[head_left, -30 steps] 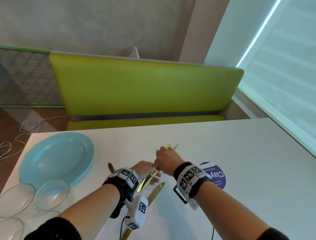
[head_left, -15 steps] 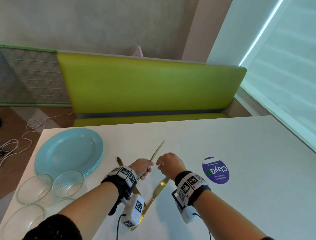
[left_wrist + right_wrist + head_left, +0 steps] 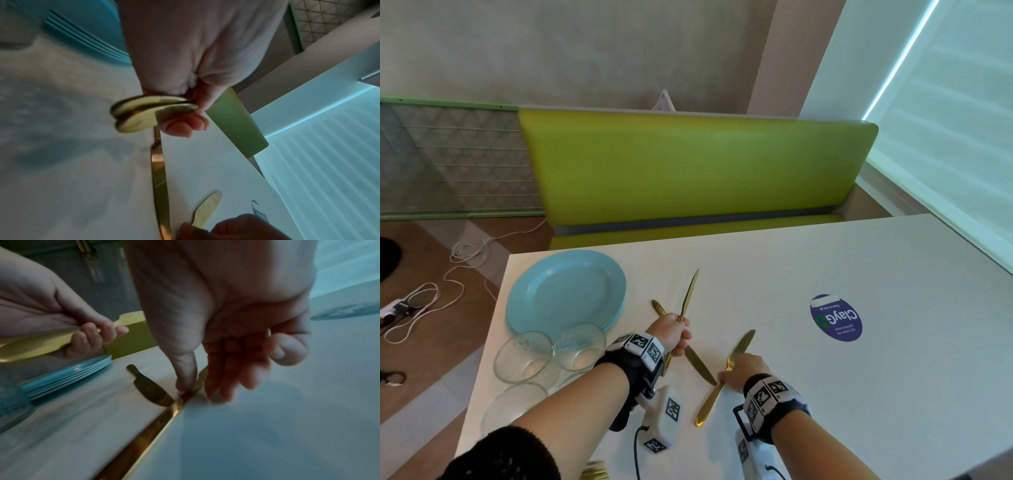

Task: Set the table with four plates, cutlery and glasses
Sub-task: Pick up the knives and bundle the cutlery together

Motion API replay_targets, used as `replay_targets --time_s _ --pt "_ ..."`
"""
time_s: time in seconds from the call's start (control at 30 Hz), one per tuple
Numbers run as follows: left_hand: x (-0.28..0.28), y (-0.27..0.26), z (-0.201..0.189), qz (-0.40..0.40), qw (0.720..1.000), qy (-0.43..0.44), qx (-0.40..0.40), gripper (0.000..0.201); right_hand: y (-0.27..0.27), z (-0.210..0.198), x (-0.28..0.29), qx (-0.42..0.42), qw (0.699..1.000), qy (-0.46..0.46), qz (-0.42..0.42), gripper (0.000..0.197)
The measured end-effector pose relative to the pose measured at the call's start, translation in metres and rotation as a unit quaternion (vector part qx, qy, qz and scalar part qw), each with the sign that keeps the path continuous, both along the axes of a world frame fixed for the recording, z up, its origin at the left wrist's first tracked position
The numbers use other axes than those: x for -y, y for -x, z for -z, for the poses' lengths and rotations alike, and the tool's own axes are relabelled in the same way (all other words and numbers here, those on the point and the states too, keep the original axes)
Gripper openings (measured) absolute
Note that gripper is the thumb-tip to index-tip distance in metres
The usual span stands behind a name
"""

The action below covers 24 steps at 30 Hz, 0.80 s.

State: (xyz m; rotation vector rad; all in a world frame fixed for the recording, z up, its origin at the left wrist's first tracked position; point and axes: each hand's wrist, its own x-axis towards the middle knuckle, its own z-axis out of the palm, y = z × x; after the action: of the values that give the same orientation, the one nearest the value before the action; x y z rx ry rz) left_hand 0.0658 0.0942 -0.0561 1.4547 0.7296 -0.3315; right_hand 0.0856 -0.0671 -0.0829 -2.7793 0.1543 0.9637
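now, change: right hand (image 3: pixel 739 371) has dropped from left hand's (image 3: pixel 671 334) bundle to the knife (image 3: pixel 726 375) at 5 o'clock.
hands: left grips two knives (image 3: pixel 152 112) (blades up); right pinches that knife.
meaning: gathering cutlery, nothing placed yet.

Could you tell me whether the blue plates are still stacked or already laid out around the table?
Stacked. The blue plates sit in one pile at the table's corner; the right wrist view shows several rims layered together.

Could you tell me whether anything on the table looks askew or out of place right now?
Yes: two gold knives lie crossed at their ends on the white table, beside no setting. The blue plates sit in one stack, the glasses clustered at the corner.
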Motion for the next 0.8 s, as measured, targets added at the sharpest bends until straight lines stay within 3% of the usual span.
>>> replay_targets --time_s 0.17,0.3,0.43,0.7,0.8 --pt "-0.006 0.011 -0.003 0.005 0.999 0.034 -0.001 0.025 0.005 0.001 0.004 -0.015 0.999 0.0 0.035 0.017" --pt "-0.007 0.015 -0.003 0.009 0.999 0.042 0.002 0.026 0.006 0.0 0.007 -0.009 0.996 -0.01 0.092 0.009" --pt "-0.008 0.016 -0.004 0.021 0.999 0.041 0.002 0.022 0.005 0.0 0.005 0.001 0.992 -0.025 0.123 0.02" --pt "-0.007 0.015 -0.005 0.026 0.999 0.022 0.005 0.013 0.005 -0.008 0.003 0.037 0.993 0.007 0.108 0.009" --pt "-0.006 0.014 -0.006 0.03 0.999 0.019 0.008 0.011 0.002 -0.012 0.006 0.043 0.994 0.023 0.094 0.022"
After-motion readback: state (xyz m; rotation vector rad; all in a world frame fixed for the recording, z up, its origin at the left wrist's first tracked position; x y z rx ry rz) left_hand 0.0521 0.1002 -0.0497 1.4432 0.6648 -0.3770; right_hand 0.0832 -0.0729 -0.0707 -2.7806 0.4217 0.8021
